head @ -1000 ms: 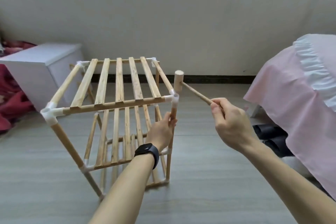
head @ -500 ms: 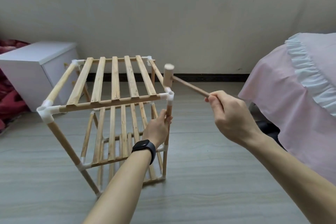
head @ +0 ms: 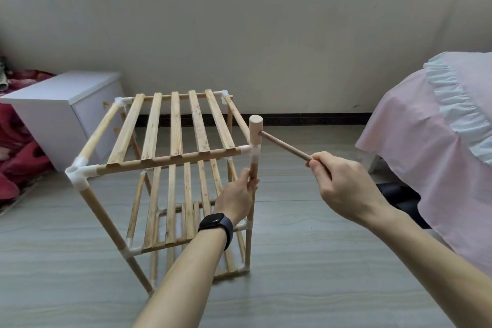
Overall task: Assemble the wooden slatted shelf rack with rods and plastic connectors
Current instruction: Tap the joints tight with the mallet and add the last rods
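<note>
A three-tier wooden slatted rack point(head: 175, 128) stands upright on the floor, its rods joined by white plastic connectors. My left hand point(head: 235, 198) grips the near right upright rod point(head: 253, 176) just below the top corner connector point(head: 254, 150). My right hand point(head: 343, 186) holds the handle of a small wooden mallet point(head: 256, 130). The mallet's head sits upright on that corner connector, touching it. Another white connector point(head: 78, 174) marks the near left top corner, its upper socket open.
A white cabinet point(head: 61, 104) stands behind the rack at the left, with red fabric point(head: 16, 162) beside it. A bed with a pink cover point(head: 431, 146) fills the right side; dark objects point(head: 399, 197) lie under its edge. Grey wood-look floor surrounds the rack.
The mallet head has come down from above the near right corner onto its connector. My left hand keeps its grip on the upright rod.
</note>
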Demonstrator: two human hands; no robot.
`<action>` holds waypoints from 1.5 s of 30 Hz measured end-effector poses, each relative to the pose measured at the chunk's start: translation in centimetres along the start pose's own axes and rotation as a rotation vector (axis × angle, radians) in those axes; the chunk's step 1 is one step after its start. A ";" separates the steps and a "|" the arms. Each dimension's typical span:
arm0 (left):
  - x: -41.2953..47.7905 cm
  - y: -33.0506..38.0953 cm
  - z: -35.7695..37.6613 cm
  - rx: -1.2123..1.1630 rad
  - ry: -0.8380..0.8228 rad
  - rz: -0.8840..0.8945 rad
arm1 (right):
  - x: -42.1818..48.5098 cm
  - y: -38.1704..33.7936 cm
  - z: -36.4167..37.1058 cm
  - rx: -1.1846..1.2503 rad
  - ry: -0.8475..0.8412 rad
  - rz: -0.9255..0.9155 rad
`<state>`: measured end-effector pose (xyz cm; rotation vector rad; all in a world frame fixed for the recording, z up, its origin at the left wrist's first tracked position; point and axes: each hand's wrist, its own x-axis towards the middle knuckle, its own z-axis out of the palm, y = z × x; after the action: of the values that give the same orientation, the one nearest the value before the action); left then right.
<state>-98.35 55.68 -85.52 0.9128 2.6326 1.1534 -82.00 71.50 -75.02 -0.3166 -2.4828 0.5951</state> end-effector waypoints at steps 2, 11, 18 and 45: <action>-0.5 0.0 -0.7 0.029 -0.065 0.005 | 0.2 0.0 0.4 0.040 0.025 0.020; -7.7 4.8 -9.9 0.613 -0.385 -0.009 | 2.7 -2.9 6.2 0.283 0.090 0.185; -4.8 12.0 -17.1 0.454 0.032 0.250 | 5.8 -2.4 8.2 0.373 0.161 0.351; -4.9 7.5 -18.1 0.729 -0.138 -0.190 | 2.3 -4.5 14.6 0.957 -0.210 0.547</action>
<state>-96.94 45.44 -68.17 0.7556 2.9555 0.0553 -92.68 63.30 -82.67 -0.5503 -1.9655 2.0008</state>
